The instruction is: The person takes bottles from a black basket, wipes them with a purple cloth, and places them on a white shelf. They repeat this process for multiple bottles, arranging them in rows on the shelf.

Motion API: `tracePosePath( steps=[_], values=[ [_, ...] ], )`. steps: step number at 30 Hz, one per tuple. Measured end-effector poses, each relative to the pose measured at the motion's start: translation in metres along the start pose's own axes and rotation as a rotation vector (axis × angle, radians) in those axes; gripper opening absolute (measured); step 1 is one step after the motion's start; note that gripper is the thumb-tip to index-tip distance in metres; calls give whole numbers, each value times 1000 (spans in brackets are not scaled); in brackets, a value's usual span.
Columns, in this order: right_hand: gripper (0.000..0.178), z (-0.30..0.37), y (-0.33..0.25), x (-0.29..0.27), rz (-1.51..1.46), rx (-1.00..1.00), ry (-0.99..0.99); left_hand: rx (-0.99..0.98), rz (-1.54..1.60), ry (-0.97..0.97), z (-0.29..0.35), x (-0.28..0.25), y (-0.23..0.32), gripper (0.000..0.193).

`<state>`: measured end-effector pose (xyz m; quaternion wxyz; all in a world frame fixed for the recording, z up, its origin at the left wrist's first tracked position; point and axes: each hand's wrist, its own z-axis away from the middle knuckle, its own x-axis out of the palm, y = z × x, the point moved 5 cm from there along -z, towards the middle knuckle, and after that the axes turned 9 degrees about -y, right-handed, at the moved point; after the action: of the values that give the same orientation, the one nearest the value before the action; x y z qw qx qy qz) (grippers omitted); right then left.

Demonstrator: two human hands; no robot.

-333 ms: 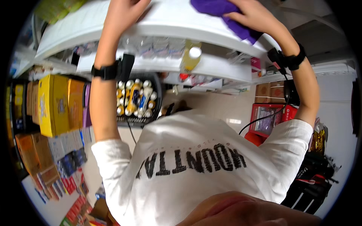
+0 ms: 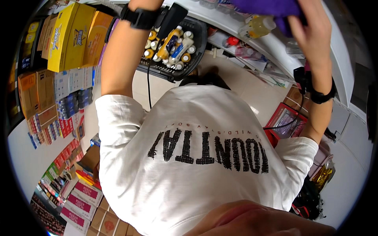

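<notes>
A purple cloth (image 2: 267,7) bunches at the top edge of the view, over the white shelf unit (image 2: 341,51). My right hand (image 2: 315,29) is closed on it, thumb against the near side; the other fingers are partly hidden by the cloth and the frame edge. Just below the cloth, a bottle of pale yellow liquid (image 2: 256,27) with a white cap stands on a shelf. My left forearm reaches up past a black wrist strap, and the left hand itself is cut off by the top edge.
A black crate (image 2: 197,51) of white-capped bottles sits on the floor below my left wrist. Yellow and orange cartons (image 2: 67,39) stack at the left, with smaller packs under them. A red case (image 2: 289,118) lies beneath my right arm. Black cables hang from both wrists.
My body and view have turned, so the shelf now slants down to the right. My right hand has carried the purple cloth rightward. My left hand has gone out past the top edge.
</notes>
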<state>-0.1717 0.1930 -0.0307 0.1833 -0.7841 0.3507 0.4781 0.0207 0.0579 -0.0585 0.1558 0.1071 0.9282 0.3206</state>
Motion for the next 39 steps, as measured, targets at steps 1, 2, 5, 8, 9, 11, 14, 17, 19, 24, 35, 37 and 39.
tracePosePath(
  steps=[1, 2, 5, 8, 9, 11, 14, 17, 19, 24, 35, 37, 39],
  values=[
    [48, -2, -11, 14, 7, -34, 19, 184, -71, 44, 14, -14, -8, 16],
    [48, -5, -19, 33, -8, -96, 47, 78, -80, 80, 40, -30, -12, 14],
    [46, -4, -37, 69, -143, -85, -99, -340, -186, 72, 121, -61, -49, 12],
    [48, 24, -37, 109, -133, 26, -241, -717, -220, -228, 237, -82, -179, 26],
    [54, 39, -35, 127, -121, 14, -224, -767, -261, -322, 279, -81, -208, 29],
    [57, 49, -37, 137, -201, 58, -352, -848, -384, -466, 326, -57, -233, 29],
    [58, 61, -37, 145, -248, 80, -465, -1185, -615, -660, 433, -34, -308, 60],
    [57, 76, -38, 141, -272, 148, -588, -1326, -611, -775, 484, -8, -341, 79],
    [56, 84, -34, 136, -280, 197, -633, -1351, -615, -711, 487, 5, -349, 79],
    [56, 97, -28, 133, -255, 283, -697, -1418, -641, -741, 460, 37, -378, 72],
    [69, 121, -17, 150, -463, 277, -524, -1099, -532, -248, 460, -30, -304, 49],
    [68, 122, -13, 168, -578, 303, -482, -1059, -134, 6, 435, -50, -265, 39],
    [64, 109, -14, 182, -686, 255, -331, -1090, -3, 94, 373, -53, -208, 26]
  ],
)
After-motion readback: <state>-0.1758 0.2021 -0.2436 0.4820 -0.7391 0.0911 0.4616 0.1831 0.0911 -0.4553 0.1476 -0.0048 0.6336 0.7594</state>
